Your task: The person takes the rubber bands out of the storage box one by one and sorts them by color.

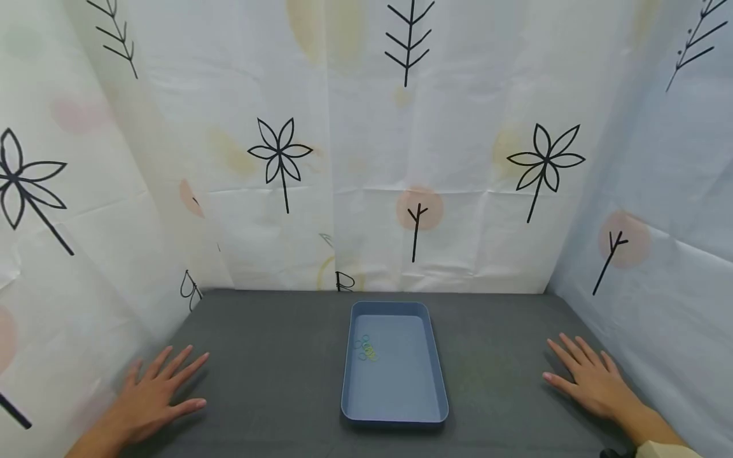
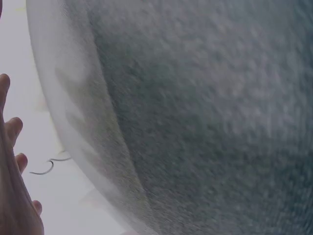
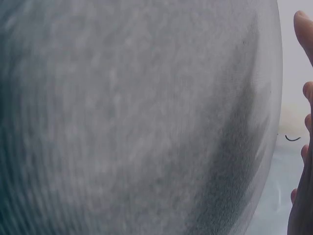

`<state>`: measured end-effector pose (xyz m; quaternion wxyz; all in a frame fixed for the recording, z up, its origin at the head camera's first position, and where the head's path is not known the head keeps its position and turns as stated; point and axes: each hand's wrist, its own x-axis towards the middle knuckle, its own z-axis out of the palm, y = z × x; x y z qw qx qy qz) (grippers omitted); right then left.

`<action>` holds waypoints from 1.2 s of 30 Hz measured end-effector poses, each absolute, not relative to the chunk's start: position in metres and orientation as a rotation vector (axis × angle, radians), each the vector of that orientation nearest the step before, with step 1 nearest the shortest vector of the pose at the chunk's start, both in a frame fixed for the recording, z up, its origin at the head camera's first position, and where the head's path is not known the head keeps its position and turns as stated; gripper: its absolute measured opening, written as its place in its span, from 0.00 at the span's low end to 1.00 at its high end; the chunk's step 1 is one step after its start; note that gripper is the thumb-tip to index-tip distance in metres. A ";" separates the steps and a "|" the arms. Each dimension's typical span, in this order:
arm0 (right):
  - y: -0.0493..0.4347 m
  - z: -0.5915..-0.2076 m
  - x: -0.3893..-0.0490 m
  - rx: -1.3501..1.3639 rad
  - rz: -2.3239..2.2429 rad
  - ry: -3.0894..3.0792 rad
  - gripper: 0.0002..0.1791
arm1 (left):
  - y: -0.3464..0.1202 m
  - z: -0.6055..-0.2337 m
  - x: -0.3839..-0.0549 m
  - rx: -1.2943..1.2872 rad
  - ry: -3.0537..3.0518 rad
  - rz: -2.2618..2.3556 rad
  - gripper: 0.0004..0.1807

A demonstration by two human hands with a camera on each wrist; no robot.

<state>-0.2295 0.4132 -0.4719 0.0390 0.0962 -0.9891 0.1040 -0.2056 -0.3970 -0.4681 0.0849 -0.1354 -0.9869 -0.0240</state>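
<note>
A blue rectangular tray (image 1: 395, 394) lies on the dark grey table, near its middle. Inside, toward the tray's left wall, is a small cluster of thin rings (image 1: 368, 349), yellow, green and bluish. My left hand (image 1: 150, 401) is spread with straight fingers over the table's left edge, holding nothing. On the far right my right hand (image 1: 595, 381) has its fingers stretched out too, with nothing in it. Both hands are well apart from the tray. In the left wrist view the left hand (image 2: 14, 186) shows at the edge; the right hand (image 3: 304, 161) shows likewise in its own wrist view.
The grey tabletop (image 1: 275, 356) stretches to either side of the tray. White cloth (image 1: 366, 242) with printed flowers and twigs hangs behind the table and along both sides. A pale sleeve (image 1: 664, 449) covers the right forearm near the wrist.
</note>
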 end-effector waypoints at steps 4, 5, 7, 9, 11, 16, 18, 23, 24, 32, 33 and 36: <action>0.408 -0.471 -0.231 0.301 0.325 -3.023 0.45 | -0.388 -0.464 -0.207 -0.448 -2.913 -0.082 0.42; 0.407 -0.470 -0.232 0.307 0.326 -3.018 0.44 | -0.385 -0.462 -0.207 -0.463 -2.903 -0.089 0.42; 0.403 -0.468 -0.233 0.330 0.325 -2.996 0.44 | -0.379 -0.460 -0.207 -0.488 -2.886 -0.108 0.42; 0.399 -0.466 -0.235 0.364 0.309 -2.965 0.43 | -0.373 -0.460 -0.207 -0.514 -2.864 -0.125 0.41; 0.396 -0.465 -0.236 0.397 0.276 -2.928 0.41 | -0.367 -0.462 -0.209 -0.527 -2.847 -0.142 0.41; 0.390 -0.462 -0.239 0.440 0.266 -2.894 0.38 | -0.350 -0.463 -0.213 -0.532 -2.830 -0.224 0.39; 0.387 -0.461 -0.241 0.448 0.320 -2.893 0.37 | -0.341 -0.461 -0.213 -0.547 -2.821 -0.271 0.39; 0.377 -0.459 -0.246 0.450 0.426 -2.884 0.34 | -0.318 -0.457 -0.213 -0.610 -2.771 -0.362 0.37; 0.375 -0.459 -0.248 0.448 0.432 -2.883 0.34 | -0.314 -0.457 -0.214 -0.623 -2.758 -0.374 0.37; 0.358 -0.460 -0.263 0.448 0.436 -2.860 0.31 | -0.288 -0.462 -0.221 -0.670 -2.704 -0.532 0.35; 0.356 -0.461 -0.265 0.454 0.437 -2.852 0.31 | -0.284 -0.463 -0.221 -0.667 -2.709 -0.553 0.35; 0.349 -0.461 -0.272 0.476 0.417 -2.837 0.30 | -0.272 -0.467 -0.222 -0.641 -2.740 -0.622 0.33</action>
